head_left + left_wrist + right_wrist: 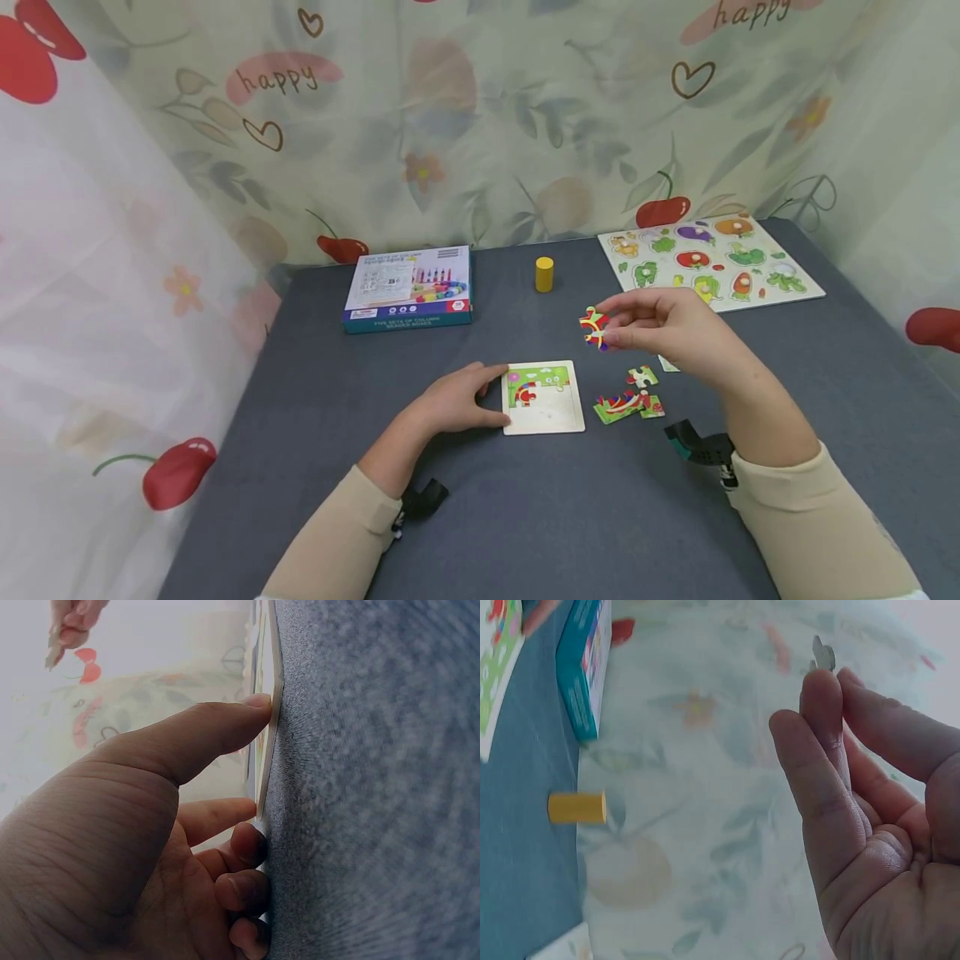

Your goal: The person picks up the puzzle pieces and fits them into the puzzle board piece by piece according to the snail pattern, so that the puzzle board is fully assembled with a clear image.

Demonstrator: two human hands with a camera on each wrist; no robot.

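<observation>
If the puzzle piece [594, 327] goes down at a slant, its knobs could snag on the pieces already laid in the puzzle board [555, 417] and lift them, since that laid group looks only partly locked together. A grip on the piece's edge alone could also let it twist or drop. The board, steadied on one side only, might pivot if you push hard at its three o'clock edge. Your wrist or sleeve could scatter the loose pieces [619, 406] just beside the board at three o'clock.

Your right hand [660, 325] pinches the piece between thumb and fingertips, raised above the table at the board's one o'clock; the forearm runs down towards five o'clock. Your left hand [461, 398] comes in from about eight o'clock, index finger and thumb spread apart: the fingertip touches the board near its ten o'clock corner, the thumb near its eight o'clock corner. They press rather than wrap round it. In the left wrist view, the other fingers bend in low by the table.
</observation>
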